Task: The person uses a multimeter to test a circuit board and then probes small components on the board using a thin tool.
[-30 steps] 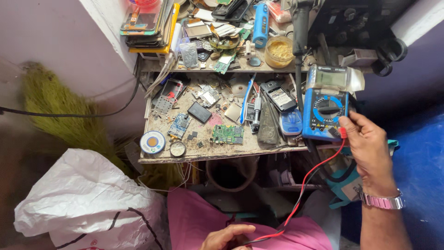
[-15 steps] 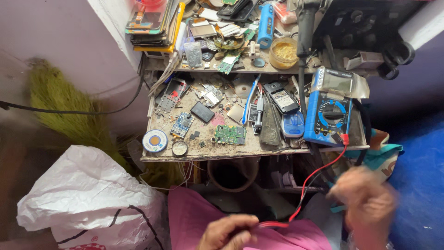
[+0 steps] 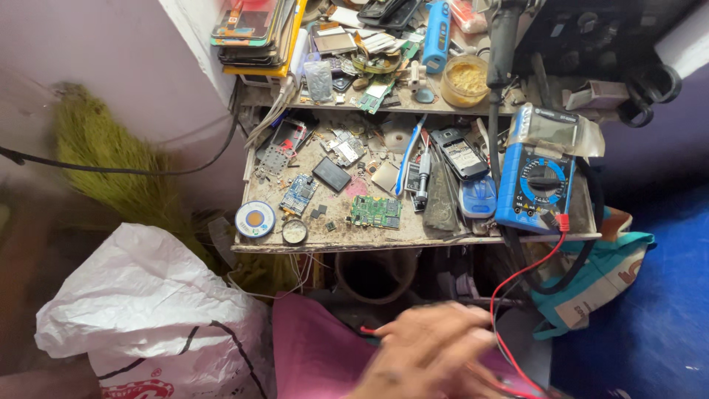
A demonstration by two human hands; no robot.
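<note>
red lead (image 3: pixel 517 284), touching blurred fingers (image 3: pixel 436 347)

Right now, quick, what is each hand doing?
Left hand: blurred low over the lap by the red wire; whether it grips anything cannot be told.
Right hand: cannot be made out apart from that blur.

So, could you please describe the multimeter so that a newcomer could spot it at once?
Look at the cluttered wooden workbench and follow its front edge to the right end. There lies the multimeter: a blue case with a round black dial, the only thing with a red lead trailing off the edge.
</note>
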